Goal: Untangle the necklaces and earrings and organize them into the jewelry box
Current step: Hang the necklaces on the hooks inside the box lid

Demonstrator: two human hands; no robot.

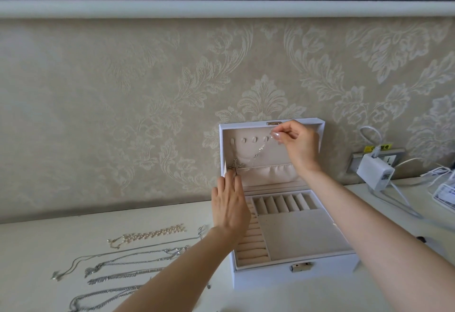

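Note:
A white jewelry box (293, 277) stands open on the table, its lid upright against the wall. Inside the lid is a row of small hooks (248, 140) above a gathered pocket (268, 173). My right hand (298, 144) pinches the upper end of a thin silver necklace (258, 151) near the rightmost hook. My left hand (230, 205) pinches its cross pendant (235, 165) at the lid's lower left. The chain hangs stretched between both hands. Several silver necklaces (128, 262) and a pearl bracelet (150, 234) lie on the table to the left.
The box base has ring rolls (283, 203) and a flat beige compartment (300, 230). A white charger (375, 172) is plugged into a wall socket at the right, with cables (398, 201) trailing over the table. Patterned wallpaper rises right behind the box.

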